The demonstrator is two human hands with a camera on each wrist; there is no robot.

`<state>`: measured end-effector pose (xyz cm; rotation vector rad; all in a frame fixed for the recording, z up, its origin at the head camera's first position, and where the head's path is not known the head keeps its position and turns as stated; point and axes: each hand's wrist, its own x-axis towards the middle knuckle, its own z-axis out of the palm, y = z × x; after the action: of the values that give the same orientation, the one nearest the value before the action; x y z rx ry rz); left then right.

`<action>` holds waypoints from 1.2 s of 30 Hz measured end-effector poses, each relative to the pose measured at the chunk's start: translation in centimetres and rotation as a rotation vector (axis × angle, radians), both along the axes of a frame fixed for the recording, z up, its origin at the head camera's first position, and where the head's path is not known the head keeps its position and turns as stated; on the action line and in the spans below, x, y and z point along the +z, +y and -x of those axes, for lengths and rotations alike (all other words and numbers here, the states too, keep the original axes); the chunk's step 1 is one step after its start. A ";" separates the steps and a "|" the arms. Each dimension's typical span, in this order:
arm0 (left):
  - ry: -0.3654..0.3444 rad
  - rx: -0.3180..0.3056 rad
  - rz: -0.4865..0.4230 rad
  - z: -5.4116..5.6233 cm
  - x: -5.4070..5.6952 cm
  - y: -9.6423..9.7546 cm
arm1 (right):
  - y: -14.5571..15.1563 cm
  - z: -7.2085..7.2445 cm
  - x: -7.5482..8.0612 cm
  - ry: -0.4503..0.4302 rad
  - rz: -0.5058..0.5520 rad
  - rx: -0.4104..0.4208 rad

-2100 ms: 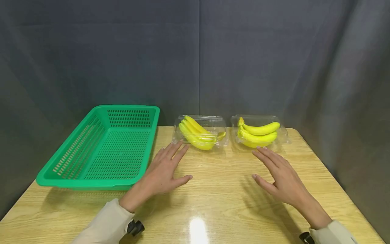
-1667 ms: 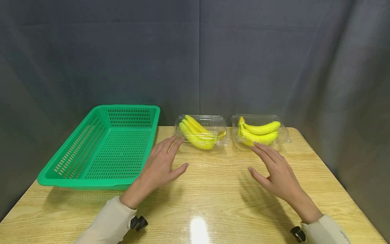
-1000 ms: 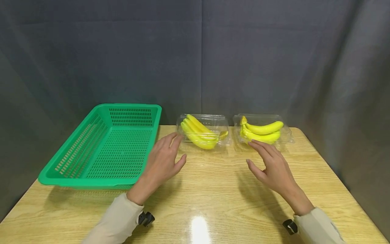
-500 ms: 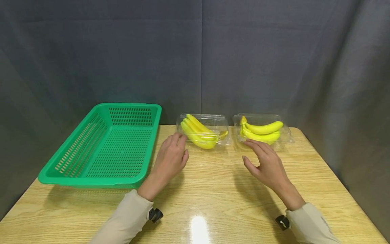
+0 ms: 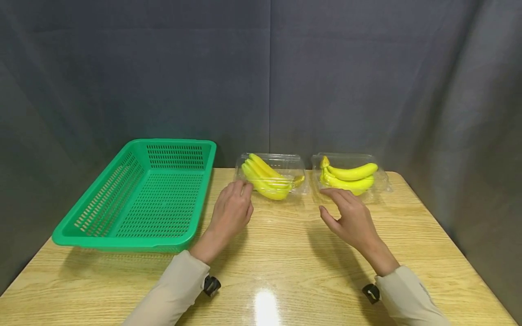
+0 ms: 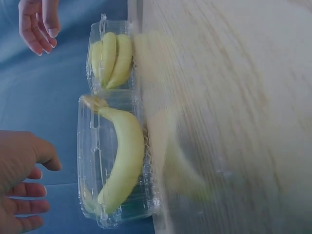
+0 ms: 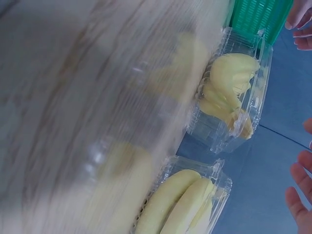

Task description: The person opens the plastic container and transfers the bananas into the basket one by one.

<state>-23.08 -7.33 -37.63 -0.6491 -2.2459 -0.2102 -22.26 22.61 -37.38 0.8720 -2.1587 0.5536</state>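
Note:
Two clear plastic clamshell boxes stand side by side at the far edge of the table. A bunch of yellow bananas fills the left box; another bunch of bananas lies in the right box. My left hand hovers at the near left corner of the left box, its fingers loosely bent and holding nothing. In the left wrist view, that hand is apart from the box. My right hand is in front of the right box, thumb apart from the fingers, with nothing in it.
A green perforated plastic basket with nothing inside stands at the left of the wooden table. Behind the table hangs a dark grey curtain, which also runs along both sides.
My left hand has moved right and its fingers have drawn in from a wide spread. The right hand has shifted left a little. Boxes and basket stay put.

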 end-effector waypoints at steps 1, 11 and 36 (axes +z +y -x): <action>-0.007 0.009 0.005 0.1 0.0 0.0 | -0.1 0.1 0.0 0.001 -0.002 0.002; -0.090 0.092 0.049 1.1 -0.2 0.2 | -0.7 1.0 0.0 0.024 -0.050 -0.019; -0.145 0.139 0.014 2.7 -0.9 -0.1 | -1.5 3.4 -0.4 -0.017 -0.131 -0.061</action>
<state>-25.82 -7.39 -38.57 -0.4964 -2.4227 -0.1768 -25.62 21.07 -37.80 0.8708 -2.2490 0.3936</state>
